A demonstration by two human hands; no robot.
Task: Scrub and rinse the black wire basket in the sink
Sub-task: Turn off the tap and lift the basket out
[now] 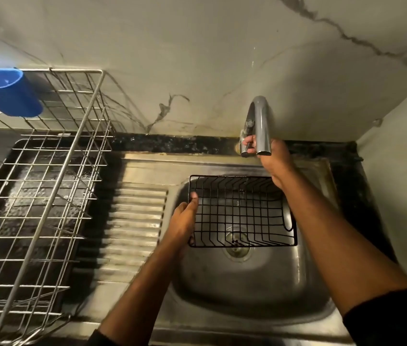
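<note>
Marble-veined wall behind, steel sink (255, 293) set into a dark table. Silver drying rack (47, 171) at left. Black wire basket (242, 211) held over the drain, left hand (183, 218) clamped on its left rim. Right hand (272, 156) curled round the tap lever (246, 146); no water visible. Risk: one-handed grip slipping once water hits, dropping the basket.

Black basket (242, 211), blue cup (7, 92)

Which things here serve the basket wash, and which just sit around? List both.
In use: black wire basket, left hand gripping it, right hand at the tap, sink.
Idle: steel dish rack, blue holder.
</note>
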